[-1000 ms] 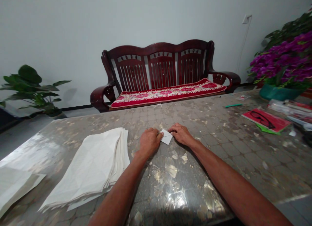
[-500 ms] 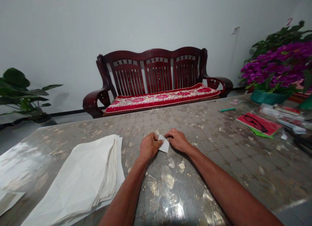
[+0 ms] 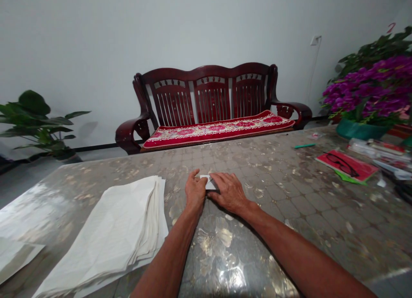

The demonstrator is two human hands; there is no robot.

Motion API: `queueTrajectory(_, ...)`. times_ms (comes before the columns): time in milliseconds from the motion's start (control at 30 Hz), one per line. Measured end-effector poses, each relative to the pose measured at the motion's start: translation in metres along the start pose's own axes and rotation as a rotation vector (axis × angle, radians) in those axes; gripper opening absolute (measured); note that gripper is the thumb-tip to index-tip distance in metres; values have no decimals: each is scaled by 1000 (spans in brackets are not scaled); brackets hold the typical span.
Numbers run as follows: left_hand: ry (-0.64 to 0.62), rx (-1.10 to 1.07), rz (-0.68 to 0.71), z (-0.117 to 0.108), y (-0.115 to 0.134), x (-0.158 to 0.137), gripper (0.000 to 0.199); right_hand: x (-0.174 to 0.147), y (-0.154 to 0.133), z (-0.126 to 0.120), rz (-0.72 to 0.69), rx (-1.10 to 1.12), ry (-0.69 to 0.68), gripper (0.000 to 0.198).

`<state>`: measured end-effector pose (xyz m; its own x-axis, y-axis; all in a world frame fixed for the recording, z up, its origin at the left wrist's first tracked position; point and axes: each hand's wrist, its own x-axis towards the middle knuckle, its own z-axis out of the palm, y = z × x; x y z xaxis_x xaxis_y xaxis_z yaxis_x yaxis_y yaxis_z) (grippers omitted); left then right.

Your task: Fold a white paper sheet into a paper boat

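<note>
A small piece of folded white paper (image 3: pixel 211 184) lies on the table between my two hands, partly covered by them. My left hand (image 3: pixel 195 191) holds its left side, the thumb pressed on the paper and one finger raised away from it. My right hand (image 3: pixel 230 193) is over its right side, fingers close together on the upper edge and thumb bent in below. The paper's underside and the fingertips beneath it are hidden. Left of my left forearm is a thick stack of white paper sheets (image 3: pixel 112 229), its edges uneven.
The table (image 3: pixel 267 169) has a patterned, glossy cover. To the right are a green pen (image 3: pixel 304 146), glasses on a red booklet (image 3: pixel 363 167) and a pot of purple flowers (image 3: pixel 367 90). Another sheet (image 3: pixel 19 257) lies far left. A wooden bench (image 3: pixel 210 96) stands behind the table.
My right hand has moved left onto the paper, its fingers now covering the right part. The paper has turned and shows less. A finger of my left hand has lifted. The view has shifted slightly.
</note>
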<state>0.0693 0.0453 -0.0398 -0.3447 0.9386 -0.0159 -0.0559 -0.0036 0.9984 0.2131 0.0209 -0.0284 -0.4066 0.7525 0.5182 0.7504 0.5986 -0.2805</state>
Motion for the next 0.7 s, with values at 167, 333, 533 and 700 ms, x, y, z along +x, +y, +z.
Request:
queueTrajectory(167, -137, -141, -53, 2, 8, -5, 42, 0, 5, 3, 15, 94, -1, 23)
queueTrajectory(333, -179, -129, -28, -6, 17, -3, 49, 4, 9, 7, 387, 703, 112, 20)
queueTrajectory(533, -356, -278, -135, -7, 9, -2, 45, 8, 9, 10, 623, 1143, 101, 38)
queueTrajectory(700, -371, -179, -89, -12, 4, 3, 40, 7, 21, 10, 641, 1058, 105, 34)
